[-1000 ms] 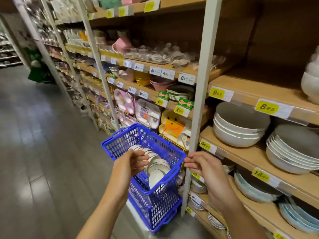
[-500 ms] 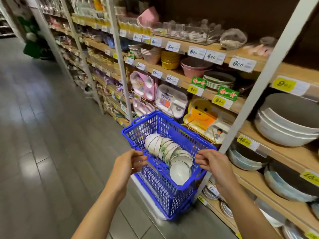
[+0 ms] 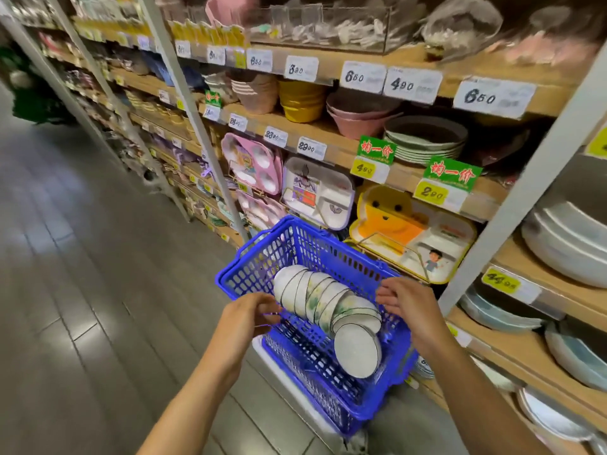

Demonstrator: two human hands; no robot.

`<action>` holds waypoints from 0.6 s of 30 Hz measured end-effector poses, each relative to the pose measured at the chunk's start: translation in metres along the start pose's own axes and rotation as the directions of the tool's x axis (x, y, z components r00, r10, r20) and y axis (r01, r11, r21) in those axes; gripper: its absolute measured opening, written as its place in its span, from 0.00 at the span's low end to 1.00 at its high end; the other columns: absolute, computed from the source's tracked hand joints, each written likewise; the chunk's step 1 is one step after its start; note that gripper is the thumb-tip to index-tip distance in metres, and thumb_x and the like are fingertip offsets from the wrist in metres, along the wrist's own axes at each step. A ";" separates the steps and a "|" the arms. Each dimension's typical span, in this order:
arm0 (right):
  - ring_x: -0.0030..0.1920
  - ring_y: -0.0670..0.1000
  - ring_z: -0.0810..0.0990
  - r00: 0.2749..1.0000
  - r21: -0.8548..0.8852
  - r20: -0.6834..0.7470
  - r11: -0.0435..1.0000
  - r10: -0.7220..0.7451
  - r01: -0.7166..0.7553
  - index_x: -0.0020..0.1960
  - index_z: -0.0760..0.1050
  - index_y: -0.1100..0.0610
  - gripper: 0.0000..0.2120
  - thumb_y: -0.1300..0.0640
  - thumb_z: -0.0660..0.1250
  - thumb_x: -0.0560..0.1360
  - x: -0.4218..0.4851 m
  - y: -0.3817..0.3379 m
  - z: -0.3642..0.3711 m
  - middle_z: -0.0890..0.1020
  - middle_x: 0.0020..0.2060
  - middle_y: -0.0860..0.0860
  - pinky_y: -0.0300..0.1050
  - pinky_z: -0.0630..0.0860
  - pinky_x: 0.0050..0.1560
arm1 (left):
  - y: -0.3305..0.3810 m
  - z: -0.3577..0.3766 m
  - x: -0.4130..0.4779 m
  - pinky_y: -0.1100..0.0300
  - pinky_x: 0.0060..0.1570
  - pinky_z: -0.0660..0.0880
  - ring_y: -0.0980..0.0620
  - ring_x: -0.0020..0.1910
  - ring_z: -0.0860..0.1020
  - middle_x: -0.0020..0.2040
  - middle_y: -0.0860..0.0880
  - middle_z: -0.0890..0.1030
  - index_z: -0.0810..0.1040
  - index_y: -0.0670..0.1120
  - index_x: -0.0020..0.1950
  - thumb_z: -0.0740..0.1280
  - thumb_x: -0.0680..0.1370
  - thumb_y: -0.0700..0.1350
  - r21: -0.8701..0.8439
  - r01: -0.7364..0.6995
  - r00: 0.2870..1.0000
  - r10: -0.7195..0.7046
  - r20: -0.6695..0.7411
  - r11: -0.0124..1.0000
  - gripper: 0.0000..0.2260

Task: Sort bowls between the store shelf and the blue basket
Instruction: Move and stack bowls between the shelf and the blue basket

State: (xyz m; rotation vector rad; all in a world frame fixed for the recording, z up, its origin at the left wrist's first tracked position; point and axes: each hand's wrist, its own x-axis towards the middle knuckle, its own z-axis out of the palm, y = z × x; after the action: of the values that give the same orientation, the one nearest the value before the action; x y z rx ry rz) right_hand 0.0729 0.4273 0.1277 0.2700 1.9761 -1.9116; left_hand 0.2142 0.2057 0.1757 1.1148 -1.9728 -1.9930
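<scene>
This is a housewares shop aisle. Long wooden shelves (image 3: 361, 152) on white metal uprights (image 3: 525, 205) carry stacked bowls (image 3: 300, 100), plates (image 3: 427, 139) and children's divided trays (image 3: 317, 193), with price tags (image 3: 363, 77) along every shelf edge. A blue shopping basket (image 3: 315, 251) holding bowls stands by the grey plank floor (image 3: 82, 257).

Both bare forearms reach forward, the left hand (image 3: 250, 315) loosely curled, the right hand (image 3: 409, 305) with fingers spread.

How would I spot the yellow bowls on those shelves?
Find the blue basket by the floor, then look two shelf boards up. The yellow bowls stand stacked between a beige stack and pink bowls, the only bright yellow stack there.
</scene>
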 end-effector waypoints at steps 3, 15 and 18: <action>0.27 0.44 0.77 0.999 0.005 0.006 0.999 0.036 -0.036 0.39 0.78 0.59 0.10 0.63 0.63 0.78 0.043 0.006 0.003 0.79 0.30 0.52 0.35 0.72 0.30 | 0.008 0.014 0.036 0.58 0.42 0.76 0.47 0.40 0.81 0.44 0.41 0.85 0.81 0.40 0.46 0.58 0.79 0.40 0.084 0.003 1.000 -0.002 -0.010 0.996 0.12; 0.45 0.55 0.73 0.956 -0.667 -0.051 0.703 0.288 -0.247 0.35 0.68 0.60 0.12 0.60 0.61 0.77 0.125 0.094 0.023 0.74 0.42 0.64 0.46 0.65 0.42 | -0.076 0.119 0.161 0.63 0.27 0.66 0.48 0.31 0.73 0.36 0.43 0.77 0.74 0.41 0.43 0.58 0.79 0.38 0.335 0.329 0.910 -0.391 0.135 0.883 0.08; 0.60 0.61 0.77 0.914 -0.763 -0.078 0.566 0.399 -0.312 0.59 0.76 0.65 0.15 0.55 0.62 0.79 0.139 0.116 0.028 0.77 0.60 0.65 0.49 0.73 0.55 | -0.110 0.136 0.182 0.49 0.42 0.77 0.35 0.46 0.80 0.49 0.31 0.80 0.78 0.31 0.51 0.59 0.79 0.38 0.428 0.367 0.882 -0.455 0.122 0.826 0.12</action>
State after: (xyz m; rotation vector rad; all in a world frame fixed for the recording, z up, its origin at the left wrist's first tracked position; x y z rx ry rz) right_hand -0.0049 0.3898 -0.0338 0.2864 2.2398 -0.6959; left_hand 0.0494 0.2298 -0.0143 1.5967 -2.5125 -2.0320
